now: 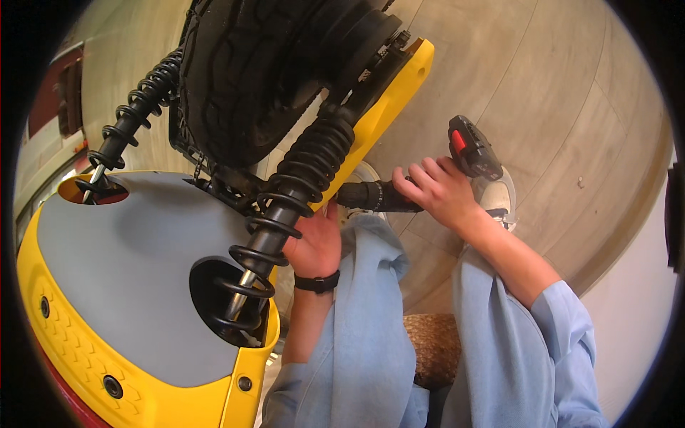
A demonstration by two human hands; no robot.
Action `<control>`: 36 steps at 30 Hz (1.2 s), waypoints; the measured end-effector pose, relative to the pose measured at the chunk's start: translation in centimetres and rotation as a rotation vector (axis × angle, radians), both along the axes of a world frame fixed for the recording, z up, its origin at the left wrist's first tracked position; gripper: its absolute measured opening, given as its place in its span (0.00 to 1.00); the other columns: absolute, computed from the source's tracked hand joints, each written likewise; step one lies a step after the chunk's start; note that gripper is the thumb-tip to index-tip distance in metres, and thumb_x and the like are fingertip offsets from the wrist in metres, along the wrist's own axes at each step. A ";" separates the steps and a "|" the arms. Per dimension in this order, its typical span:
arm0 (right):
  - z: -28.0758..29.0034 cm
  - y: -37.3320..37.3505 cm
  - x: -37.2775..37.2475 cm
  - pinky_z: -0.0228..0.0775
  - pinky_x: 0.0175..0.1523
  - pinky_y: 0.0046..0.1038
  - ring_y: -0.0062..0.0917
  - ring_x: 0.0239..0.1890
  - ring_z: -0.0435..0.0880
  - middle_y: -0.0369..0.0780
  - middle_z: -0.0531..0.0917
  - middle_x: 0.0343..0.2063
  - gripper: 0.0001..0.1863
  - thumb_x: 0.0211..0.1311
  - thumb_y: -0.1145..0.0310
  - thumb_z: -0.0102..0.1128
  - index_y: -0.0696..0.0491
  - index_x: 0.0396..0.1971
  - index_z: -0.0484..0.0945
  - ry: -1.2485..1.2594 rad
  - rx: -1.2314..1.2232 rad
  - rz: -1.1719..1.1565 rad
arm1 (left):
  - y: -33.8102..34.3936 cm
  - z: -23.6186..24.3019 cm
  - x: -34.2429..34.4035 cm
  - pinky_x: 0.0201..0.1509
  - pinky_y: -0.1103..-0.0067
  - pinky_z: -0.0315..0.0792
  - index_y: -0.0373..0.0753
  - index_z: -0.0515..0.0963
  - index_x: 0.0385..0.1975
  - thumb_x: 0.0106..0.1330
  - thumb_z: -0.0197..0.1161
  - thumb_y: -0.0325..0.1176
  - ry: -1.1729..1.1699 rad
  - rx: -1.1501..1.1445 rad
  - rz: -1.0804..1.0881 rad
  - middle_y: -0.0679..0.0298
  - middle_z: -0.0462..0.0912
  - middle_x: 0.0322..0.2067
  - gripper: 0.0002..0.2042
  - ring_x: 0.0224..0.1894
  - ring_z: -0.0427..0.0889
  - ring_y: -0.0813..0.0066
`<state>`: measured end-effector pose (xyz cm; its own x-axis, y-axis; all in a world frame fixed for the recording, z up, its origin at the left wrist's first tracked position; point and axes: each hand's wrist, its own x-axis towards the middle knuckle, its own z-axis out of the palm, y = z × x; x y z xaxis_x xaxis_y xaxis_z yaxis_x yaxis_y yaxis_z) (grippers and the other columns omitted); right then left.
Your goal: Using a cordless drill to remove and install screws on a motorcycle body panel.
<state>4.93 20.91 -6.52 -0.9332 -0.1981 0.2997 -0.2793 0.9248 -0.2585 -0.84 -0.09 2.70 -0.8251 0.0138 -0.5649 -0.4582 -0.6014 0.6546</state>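
My right hand [437,191] grips a black cordless drill [467,153] with a red switch, its chuck [364,195] pointing left toward the yellow swing arm [382,107] of a scooter. My left hand [314,242], with a black band on the wrist, reaches in behind a black coil shock absorber [289,192] and rests against the scooter frame; its fingers are hidden there. The black rear tyre [250,71] sits above both hands.
A grey and yellow scooter body panel [121,271] fills the lower left, with a second coil shock [135,114] at far left. My light blue trouser legs [371,321] and a woven stool [435,346] are below. White shoes rest on the tan tiled floor [556,107].
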 end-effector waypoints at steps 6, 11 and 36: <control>0.2 0.0 0.2 0.61 0.36 0.23 0.19 0.28 0.70 0.29 0.66 0.22 0.10 0.49 0.67 0.58 0.42 0.34 0.73 -0.018 -0.039 0.001 | -0.1 0.3 0.0 0.70 0.61 0.52 0.46 0.70 0.57 0.62 0.58 0.42 0.000 0.025 -0.018 0.67 0.73 0.58 0.23 0.62 0.66 0.69; 0.1 -0.1 0.2 0.62 0.37 0.22 0.19 0.28 0.70 0.29 0.67 0.22 0.11 0.49 0.68 0.59 0.42 0.34 0.73 -0.037 -0.064 0.009 | -0.3 0.2 -0.2 0.71 0.60 0.51 0.46 0.70 0.58 0.62 0.59 0.43 -0.010 0.017 -0.024 0.68 0.73 0.58 0.24 0.62 0.66 0.69; 5.4 4.4 -2.7 0.67 0.48 0.21 0.20 0.35 0.74 0.29 0.72 0.25 0.16 0.45 0.69 0.57 0.46 0.38 0.72 0.039 0.310 0.181 | 0.1 0.1 -0.2 0.67 0.61 0.54 0.49 0.72 0.54 0.61 0.57 0.47 -0.027 -0.027 -0.047 0.70 0.74 0.55 0.21 0.59 0.68 0.71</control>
<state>2.25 25.32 -1.14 -0.8638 -0.4459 0.2345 -0.4496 0.8923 0.0404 -1.00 0.02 2.76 -0.8086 0.0368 -0.5872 -0.5029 -0.5613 0.6573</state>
